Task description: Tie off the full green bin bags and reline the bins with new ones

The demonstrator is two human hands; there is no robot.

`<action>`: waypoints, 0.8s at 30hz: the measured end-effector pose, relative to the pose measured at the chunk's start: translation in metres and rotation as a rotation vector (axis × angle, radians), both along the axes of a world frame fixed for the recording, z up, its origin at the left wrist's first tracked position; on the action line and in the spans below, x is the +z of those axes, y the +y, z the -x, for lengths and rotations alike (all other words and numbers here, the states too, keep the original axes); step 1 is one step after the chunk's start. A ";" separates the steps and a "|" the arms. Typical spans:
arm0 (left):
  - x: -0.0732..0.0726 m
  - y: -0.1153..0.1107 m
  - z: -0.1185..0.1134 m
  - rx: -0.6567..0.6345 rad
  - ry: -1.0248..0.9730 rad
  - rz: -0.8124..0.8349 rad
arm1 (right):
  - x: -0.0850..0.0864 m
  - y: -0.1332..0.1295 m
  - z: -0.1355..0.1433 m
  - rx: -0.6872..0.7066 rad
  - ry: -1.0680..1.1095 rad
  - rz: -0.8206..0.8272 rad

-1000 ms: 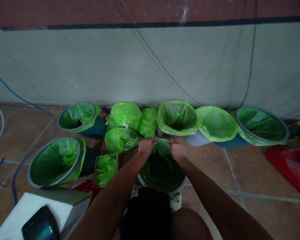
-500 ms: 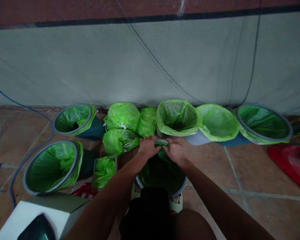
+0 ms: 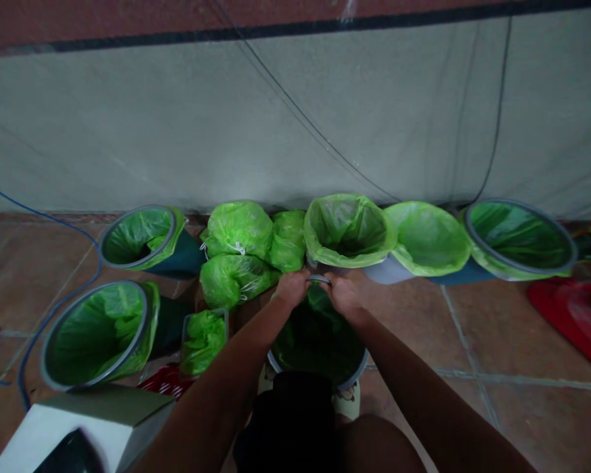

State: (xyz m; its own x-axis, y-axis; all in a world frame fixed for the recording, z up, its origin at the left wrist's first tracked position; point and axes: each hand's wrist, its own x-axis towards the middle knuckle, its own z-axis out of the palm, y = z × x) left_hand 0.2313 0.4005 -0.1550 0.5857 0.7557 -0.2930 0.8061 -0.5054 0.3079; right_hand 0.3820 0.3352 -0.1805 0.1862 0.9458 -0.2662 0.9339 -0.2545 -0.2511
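Between my feet stands a trash bin (image 3: 320, 335) with a grey rim and a dark green liner inside. At its far edge, my left hand (image 3: 294, 287) is closed around the rim, left of the middle. My right hand (image 3: 342, 291) grips the same rim just to the right, with a short piece of grey ring showing between the two. The fingertips of both hands are hidden over the outer side. Just beyond my hands is a bin with a loose light green bag (image 3: 349, 230) folded over its top.
Full green bags (image 3: 240, 226) lie against the wall. Further right stand a bag-lined bin (image 3: 428, 238) and a grey-rimmed bin (image 3: 522, 236). Two tilted bins (image 3: 98, 335) are at left, near a plastic tub (image 3: 204, 341) and a white box (image 3: 79, 420). A red object (image 3: 569, 315) lies right.
My fingers have closed over the rim; before, they lay flatter and more spread along it. The view has shifted slightly. The bins and bags stay where they were.
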 end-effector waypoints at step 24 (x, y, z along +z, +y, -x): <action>-0.013 -0.004 -0.002 0.012 0.053 -0.052 | -0.008 -0.010 0.002 -0.025 0.086 -0.202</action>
State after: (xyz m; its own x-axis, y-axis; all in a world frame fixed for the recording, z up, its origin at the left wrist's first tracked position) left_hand 0.2329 0.3968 -0.1683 0.5614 0.7776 -0.2832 0.8265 -0.5100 0.2382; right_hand 0.3799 0.3251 -0.1882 0.1945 0.9770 -0.0879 0.9009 -0.2134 -0.3780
